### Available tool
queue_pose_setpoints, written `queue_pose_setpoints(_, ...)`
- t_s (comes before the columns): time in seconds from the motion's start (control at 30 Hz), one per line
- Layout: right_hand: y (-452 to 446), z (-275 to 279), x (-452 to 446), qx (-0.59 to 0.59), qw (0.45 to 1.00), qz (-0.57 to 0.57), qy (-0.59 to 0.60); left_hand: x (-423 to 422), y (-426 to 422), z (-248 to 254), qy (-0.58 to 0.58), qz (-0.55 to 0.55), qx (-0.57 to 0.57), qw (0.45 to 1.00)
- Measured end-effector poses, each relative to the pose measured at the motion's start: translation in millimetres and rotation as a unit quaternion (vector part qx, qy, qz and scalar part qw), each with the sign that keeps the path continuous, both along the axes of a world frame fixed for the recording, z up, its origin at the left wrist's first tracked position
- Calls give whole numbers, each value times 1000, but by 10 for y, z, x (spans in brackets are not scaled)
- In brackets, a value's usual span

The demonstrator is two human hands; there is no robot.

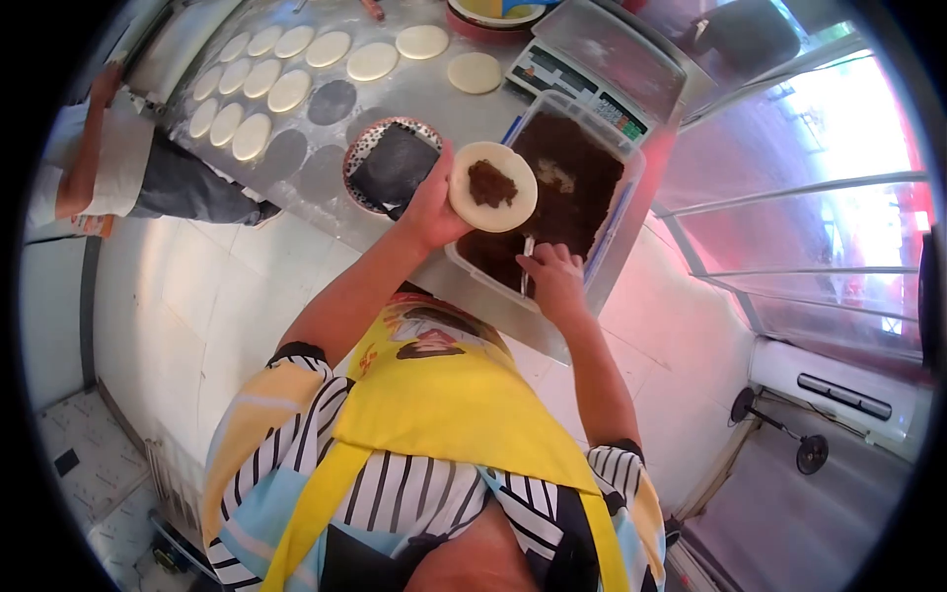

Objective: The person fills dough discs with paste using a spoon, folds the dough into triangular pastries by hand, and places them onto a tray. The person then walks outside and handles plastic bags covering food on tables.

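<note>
A round dough disc with a patch of dark brown filling on it rests on my left hand, whose fingers are mostly hidden beneath it. Just right of it, my right hand is closed around a thin metal utensil over the near part of a clear plastic tub. Dark brown filling fills much of the tub. Beside my left hand is a patterned bowl with a dark, flat-looking item over it.
Several pale dough discs lie in rows on the floured metal table. A scale stands behind the tub, near a red-rimmed bowl. Another person is at the left edge. A window wall is at right.
</note>
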State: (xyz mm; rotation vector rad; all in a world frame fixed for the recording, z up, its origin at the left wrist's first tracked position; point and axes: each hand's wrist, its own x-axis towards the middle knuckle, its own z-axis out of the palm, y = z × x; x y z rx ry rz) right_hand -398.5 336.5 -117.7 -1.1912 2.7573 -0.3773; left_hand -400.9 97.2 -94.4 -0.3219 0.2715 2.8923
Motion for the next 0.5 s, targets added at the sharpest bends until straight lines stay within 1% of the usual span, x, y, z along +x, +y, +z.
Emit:
queue_pose_setpoints(0.07,-11,242,17,-22,1000,-17,-11,114,-14,93,17,-19,7,1000)
queue_pose_setpoints(0.1,-98,478,10,-85,987,-64,-117,176,-2,130,26,-29,12,999)
queue_pose_setpoints(0.13,-178,527,30,-194,959,-64,-199,232,12,148,34,-56,22,998)
queue_pose_setpoints(0.17,-269,562,45,-301,911,-62,-275,266,19,175,43,-84,30,995)
queue_pose_setpoints(0.2,-342,588,37,-404,846,-58,-344,289,21,231,54,-114,37,991)
queue_pose_setpoints(0.23,-375,548,16,-379,856,-77,-343,322,30,294,37,-121,4,992)
queue_pose_setpoints(0.33,-449,704,132,-350,894,-100,-263,372,-47,510,22,-139,-71,987)
queue_pose_setpoints(0.43,-549,719,240,-392,892,-108,-198,403,-156,600,-3,-172,-144,975)
queue_pose_setpoints(0.5,-683,708,301,-465,850,-123,-215,469,-225,778,6,-207,-243,948)
